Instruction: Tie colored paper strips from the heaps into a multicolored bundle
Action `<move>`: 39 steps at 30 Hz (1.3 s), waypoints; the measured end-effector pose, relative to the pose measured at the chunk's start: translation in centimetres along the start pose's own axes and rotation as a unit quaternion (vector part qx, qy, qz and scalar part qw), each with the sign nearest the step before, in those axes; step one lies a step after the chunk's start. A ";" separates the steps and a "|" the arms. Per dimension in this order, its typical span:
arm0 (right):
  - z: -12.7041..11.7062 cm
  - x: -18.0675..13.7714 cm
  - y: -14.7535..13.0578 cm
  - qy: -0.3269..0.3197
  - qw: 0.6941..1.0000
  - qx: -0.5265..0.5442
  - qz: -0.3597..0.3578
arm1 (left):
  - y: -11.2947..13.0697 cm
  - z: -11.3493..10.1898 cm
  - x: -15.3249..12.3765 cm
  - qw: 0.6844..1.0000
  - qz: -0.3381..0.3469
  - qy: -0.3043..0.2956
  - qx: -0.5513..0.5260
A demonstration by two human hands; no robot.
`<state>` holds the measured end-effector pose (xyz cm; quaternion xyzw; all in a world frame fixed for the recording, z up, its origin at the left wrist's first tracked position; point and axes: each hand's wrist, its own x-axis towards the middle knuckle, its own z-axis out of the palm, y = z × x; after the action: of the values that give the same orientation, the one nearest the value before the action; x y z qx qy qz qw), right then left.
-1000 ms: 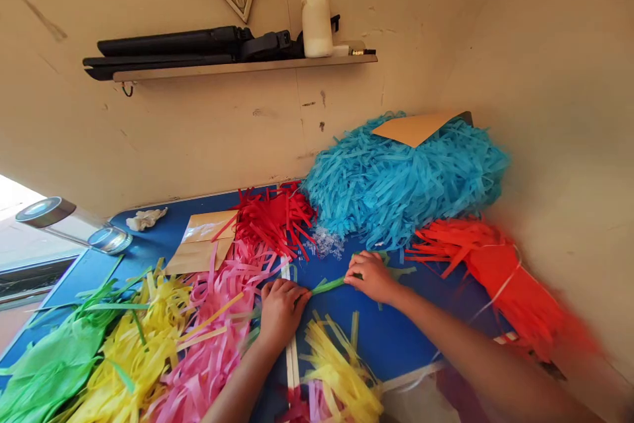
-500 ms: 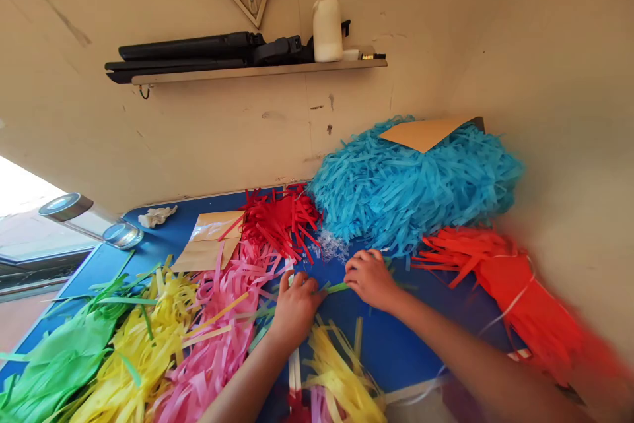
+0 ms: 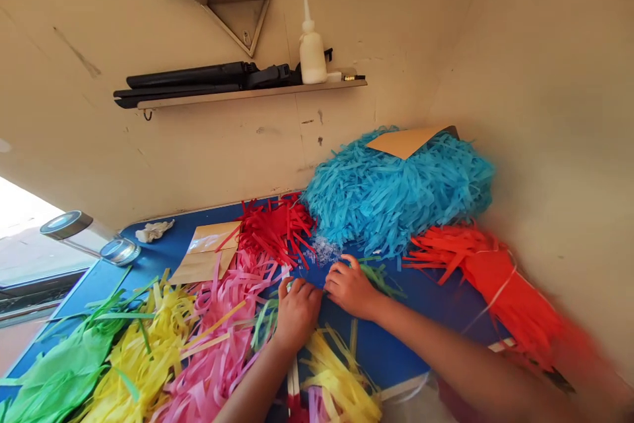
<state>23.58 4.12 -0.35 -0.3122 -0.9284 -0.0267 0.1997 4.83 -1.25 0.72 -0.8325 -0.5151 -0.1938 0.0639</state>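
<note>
My left hand point(image 3: 297, 311) and my right hand point(image 3: 349, 288) rest close together on the blue table point(image 3: 426, 317), almost touching, fingers curled down. Both pinch a bunch of thin green paper strips point(image 3: 380, 276). The strips fan out to the right behind my right hand, and more green ends show left of my left hand. The part between the two hands is hidden by the fingers. A small heap of clear plastic bits point(image 3: 324, 251) lies just beyond my right hand.
Fringed paper piles surround the hands: blue point(image 3: 396, 192) with a cardboard piece on top, orange point(image 3: 495, 278), red point(image 3: 275, 228), pink point(image 3: 222, 324), yellow point(image 3: 143, 344), green point(image 3: 54, 370). Brown cardboard point(image 3: 205, 251) and a clear bottle point(image 3: 89, 238) lie at left. A wall shelf point(image 3: 247, 92) holds a glue bottle point(image 3: 312, 53).
My hands have come together along the green strip, the right hand sliding left toward the left hand. The stretch of strip seen between them earlier is now covered. The camera has tilted slightly.
</note>
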 end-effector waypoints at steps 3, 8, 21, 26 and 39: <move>0.5 -1.4 0.0 0.025 0.999 -0.017 -0.008 | -0.1 0.1 -0.9 1.000 0.008 -0.003 -0.010; 0.4 -3.9 1.9 0.053 0.998 0.045 -0.005 | -1.0 0.4 -2.8 0.999 -0.003 -0.026 -0.044; -0.5 -2.7 3.9 -0.119 0.955 0.186 0.199 | -2.1 0.9 -2.7 0.978 -0.167 -0.075 -0.102; -1.1 -1.3 3.5 -0.161 0.943 0.157 0.246 | -0.9 -0.2 -1.5 0.979 -0.166 -0.098 -0.066; -1.7 -0.4 1.3 -0.153 0.985 0.056 -0.057 | 0.1 -1.0 -0.5 0.993 0.042 -0.106 -0.010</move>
<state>25.27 4.64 0.96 -0.2473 -0.9644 0.0618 0.0708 4.44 -2.05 1.41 -0.8696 -0.4820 -0.1070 0.0086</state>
